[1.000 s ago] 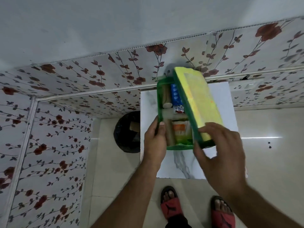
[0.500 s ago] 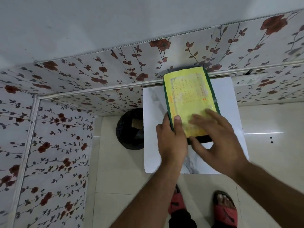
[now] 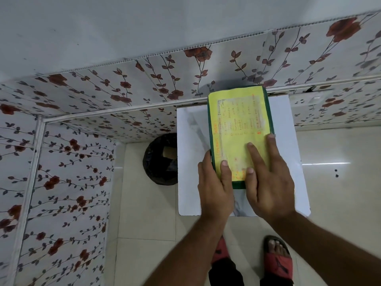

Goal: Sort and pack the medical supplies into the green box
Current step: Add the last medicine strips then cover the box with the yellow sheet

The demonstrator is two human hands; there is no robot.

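Observation:
The green box (image 3: 268,112) lies on the small white marble-pattern table (image 3: 189,162), its lid closed. A yellow printed label (image 3: 237,124) covers the lid. The supplies inside are hidden. My left hand (image 3: 214,188) grips the box's near left corner, thumb on top of the lid. My right hand (image 3: 268,182) lies flat on the lid's near right part, fingers spread and pressing on the label.
A black bin (image 3: 160,159) with a black liner stands on the floor left of the table. Floral wall panels close in behind and to the left. A wall socket (image 3: 309,100) is behind the table. My feet in red sandals (image 3: 278,263) stand below.
The lid, tilted open a second ago with supplies showing, is now shut. My right hand has slid flat onto the lid; my left hand stays on the near left corner.

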